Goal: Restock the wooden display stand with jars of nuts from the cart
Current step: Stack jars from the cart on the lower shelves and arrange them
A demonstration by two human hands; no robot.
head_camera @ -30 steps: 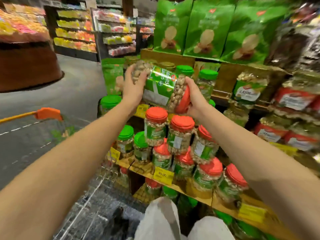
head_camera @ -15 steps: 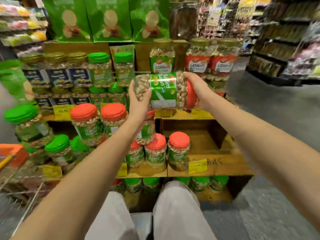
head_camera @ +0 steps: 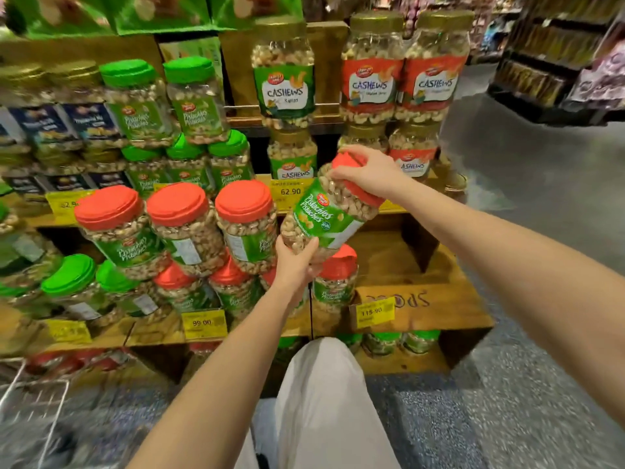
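Note:
I hold a red-lidded pistachio jar [head_camera: 324,214] tilted, lid up to the right, in front of the wooden display stand [head_camera: 419,306]. My left hand [head_camera: 296,265] grips its base from below. My right hand [head_camera: 368,170] grips the red lid from above. The jar hangs just above another red-lidded jar [head_camera: 334,286] on the stand's lower shelf, beside a bare stretch of shelf on the right. Three red-lidded pistachio jars [head_camera: 182,228] stand stacked to the left.
Green-lidded pistachio jars [head_camera: 135,99] and gold-lidded cashew jars [head_camera: 372,82] fill the upper shelves. Yellow price tags [head_camera: 372,311] line the shelf edges. The cart's wire edge [head_camera: 33,394] shows at bottom left. My knee in pale trousers [head_camera: 324,394] is below the jar. Open aisle floor lies right.
The jar has come down from level at chest height to tilted over the lower shelf. My right hand shifted onto the lid top, and the view moved closer to the stand.

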